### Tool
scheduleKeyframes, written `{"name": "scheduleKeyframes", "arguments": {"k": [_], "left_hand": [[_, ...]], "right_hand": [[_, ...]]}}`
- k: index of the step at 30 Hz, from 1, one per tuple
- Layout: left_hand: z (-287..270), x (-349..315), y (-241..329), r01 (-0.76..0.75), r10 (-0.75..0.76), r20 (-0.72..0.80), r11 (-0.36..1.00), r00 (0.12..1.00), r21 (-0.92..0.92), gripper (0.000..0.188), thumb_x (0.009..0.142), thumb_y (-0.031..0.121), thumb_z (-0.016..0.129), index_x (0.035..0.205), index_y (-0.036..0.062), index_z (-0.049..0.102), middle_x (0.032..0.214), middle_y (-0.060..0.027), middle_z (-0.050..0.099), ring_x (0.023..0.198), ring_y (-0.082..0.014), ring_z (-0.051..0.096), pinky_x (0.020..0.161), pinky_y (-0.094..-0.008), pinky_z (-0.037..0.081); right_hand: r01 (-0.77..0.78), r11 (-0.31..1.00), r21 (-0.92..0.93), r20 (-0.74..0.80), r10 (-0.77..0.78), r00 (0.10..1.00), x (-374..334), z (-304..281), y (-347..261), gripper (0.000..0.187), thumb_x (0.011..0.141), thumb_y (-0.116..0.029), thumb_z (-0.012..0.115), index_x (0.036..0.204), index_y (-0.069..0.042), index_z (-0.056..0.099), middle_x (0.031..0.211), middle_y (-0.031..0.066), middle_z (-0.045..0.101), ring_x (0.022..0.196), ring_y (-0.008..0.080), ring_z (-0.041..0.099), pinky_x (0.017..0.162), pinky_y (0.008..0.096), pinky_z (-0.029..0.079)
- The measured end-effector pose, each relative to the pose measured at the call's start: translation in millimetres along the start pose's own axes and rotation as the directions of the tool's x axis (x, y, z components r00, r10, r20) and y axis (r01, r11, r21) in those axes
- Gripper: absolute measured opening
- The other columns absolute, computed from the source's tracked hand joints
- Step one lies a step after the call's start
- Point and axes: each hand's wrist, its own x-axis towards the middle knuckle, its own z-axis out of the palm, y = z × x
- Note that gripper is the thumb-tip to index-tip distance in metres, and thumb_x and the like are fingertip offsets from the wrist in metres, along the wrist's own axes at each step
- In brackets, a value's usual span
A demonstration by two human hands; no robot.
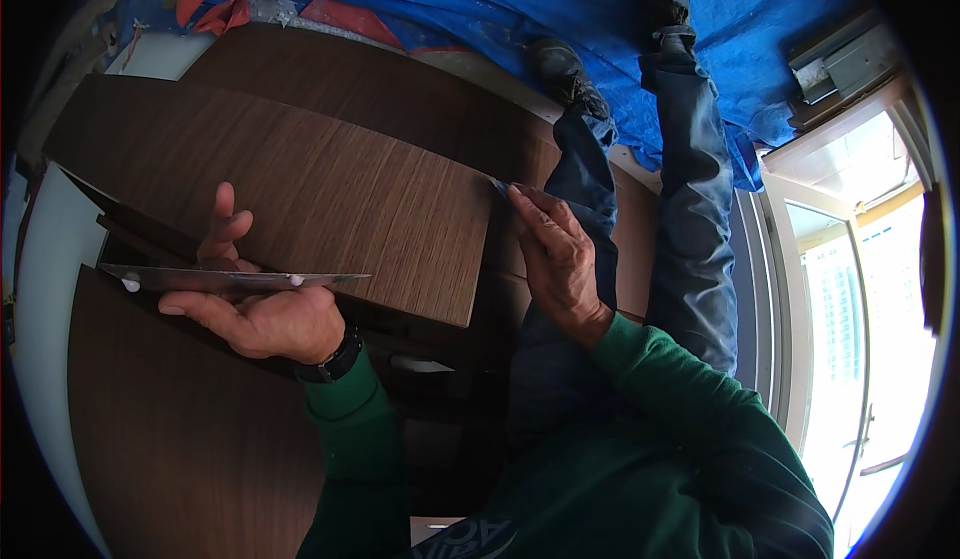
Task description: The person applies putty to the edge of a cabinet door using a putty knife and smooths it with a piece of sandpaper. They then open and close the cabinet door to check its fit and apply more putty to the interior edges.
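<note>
My left hand [265, 314] is turned palm up on the left side, with a dark watch at its wrist. It grips a thin flat plate [215, 280], seen nearly edge-on, with small white blobs of paste on its edge. My right hand [560, 259] pinches a small thin blade [500, 188], mostly hidden by the fingers. That blade meets the right edge of a brown wood-grain panel [350, 199], at its far corner. The plate is held over the near side of this panel.
Further brown panels [190, 439] lie at the near left and beyond. My legs [690, 219] stretch away on the right, shoes on a blue tarp [780, 19]. Red scraps [350, 21] lie at the far left. A bright glazed door [830, 289] stands at the right.
</note>
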Motion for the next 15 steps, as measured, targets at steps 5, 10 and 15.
{"name": "scheduleKeyframes", "arguments": {"k": [5,10,15], "left_hand": [[-2,0,0,0.002,-0.002,0.004,1.0,1.0,0.009,0.074,0.106,0.065,0.029,0.101,-0.0004,0.064,0.106,-0.0193,0.072,0.121,-0.0312,0.063,0.12,-0.0546,0.033],[-1,0,0,0.003,-0.003,-0.008,1.0,1.0,0.016,0.072,0.107,0.064,0.028,0.104,0.0004,0.062,0.102,-0.018,0.072,0.121,-0.0312,0.064,0.121,-0.055,0.032],[0,-1,0,-0.043,0.043,-0.011,0.997,0.999,0.059,0.07,0.106,0.065,0.029,0.113,0.0024,0.059,0.097,-0.0146,0.071,0.12,-0.0318,0.065,0.12,-0.0559,0.033]], "right_hand": [[0.029,0.998,-0.056,0.04,-0.027,0.999,-16,-1,0,0.042,0.092,0.009,0.065,0.132,-0.003,0.066,0.126,0.0156,0.066,0.115,0.0335,0.067,0.093,0.0391,0.058],[0.001,0.997,-0.08,0.052,0.003,0.999,-14,-6,-3,0.043,0.091,0.009,0.065,0.132,-0.003,0.066,0.127,0.0159,0.064,0.118,0.0339,0.065,0.095,0.0397,0.058],[0.001,0.999,-0.038,0.018,0.0,1.0,-7,5,-2,0.043,0.091,0.008,0.066,0.133,-0.003,0.066,0.128,0.0159,0.064,0.119,0.0341,0.065,0.096,0.04,0.058]]}}
